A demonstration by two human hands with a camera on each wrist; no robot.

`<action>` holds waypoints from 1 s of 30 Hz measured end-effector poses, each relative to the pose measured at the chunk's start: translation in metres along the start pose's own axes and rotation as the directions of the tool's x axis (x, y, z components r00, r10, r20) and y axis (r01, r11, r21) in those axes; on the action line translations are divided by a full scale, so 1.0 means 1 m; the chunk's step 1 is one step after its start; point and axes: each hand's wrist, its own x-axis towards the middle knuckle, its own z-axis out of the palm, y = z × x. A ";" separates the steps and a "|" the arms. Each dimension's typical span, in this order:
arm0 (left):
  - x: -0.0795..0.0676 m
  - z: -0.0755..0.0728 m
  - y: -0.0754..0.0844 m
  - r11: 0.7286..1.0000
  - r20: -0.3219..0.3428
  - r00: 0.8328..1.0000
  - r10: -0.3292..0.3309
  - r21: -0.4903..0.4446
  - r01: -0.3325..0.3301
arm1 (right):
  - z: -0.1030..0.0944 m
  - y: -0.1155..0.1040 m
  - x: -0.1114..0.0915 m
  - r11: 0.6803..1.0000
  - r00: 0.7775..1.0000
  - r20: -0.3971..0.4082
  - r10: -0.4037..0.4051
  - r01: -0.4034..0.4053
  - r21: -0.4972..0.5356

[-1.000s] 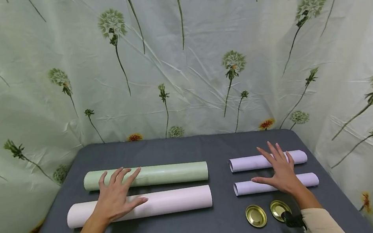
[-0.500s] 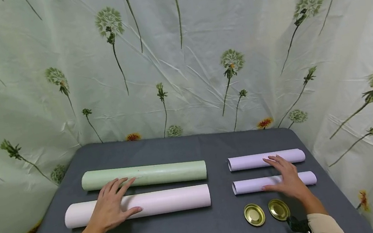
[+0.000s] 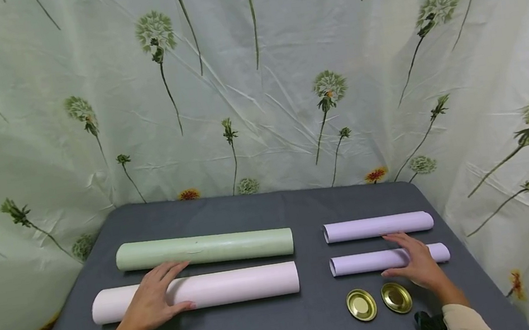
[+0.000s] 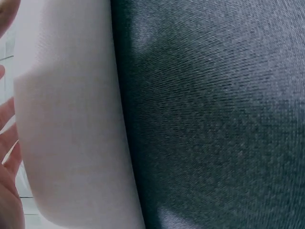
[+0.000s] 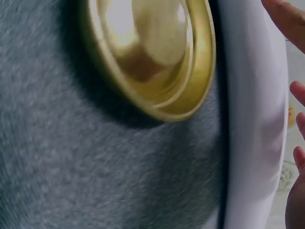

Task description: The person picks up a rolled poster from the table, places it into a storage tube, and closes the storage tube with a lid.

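My left hand [image 3: 151, 305] is over the pinkish-white roll [image 3: 241, 285], its thumb on the near side and its fingers reaching across to the far side. In the left wrist view its fingers [image 4: 8, 138] show beyond the roll; contact is unclear. Behind lies a longish pale green roll [image 3: 235, 246]. Over the nearer lilac roll [image 3: 359, 264] is my right hand [image 3: 423, 266], thumb in front, relaxed fingers toward the farther lilac roll [image 3: 370, 228]. Two gold round lids [image 3: 361, 304] lie in front; the right-hand lid [image 5: 162, 52] appears large in the right wrist view.
Dark grey cloth covers the table [image 3: 318, 326]. A pale curtain [image 3: 242, 78] printed with dandelions hangs behind it and along both sides. Between the left and right pairs of rolls runs a strip of bare cloth.
Both hands have drawn back toward the near side and lowered, from spread above both rows to over the nearer rolls. Their fingers are less spread. The rolls and lids stay in place.
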 end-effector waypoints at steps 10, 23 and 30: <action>-0.003 0.006 -0.002 1.000 -0.020 1.000 -0.016 0.003 0.017 | 0.006 0.009 -0.003 0.999 0.999 0.005 0.045 -0.045 0.016; -0.004 0.008 0.000 0.992 0.143 0.984 -0.109 0.081 0.098 | 0.009 0.010 -0.003 0.994 0.993 0.049 0.111 -0.109 -0.029; -0.004 0.011 -0.001 0.987 0.176 0.978 -0.111 0.133 0.088 | 0.012 0.012 -0.004 0.994 0.995 0.028 0.093 -0.091 -0.061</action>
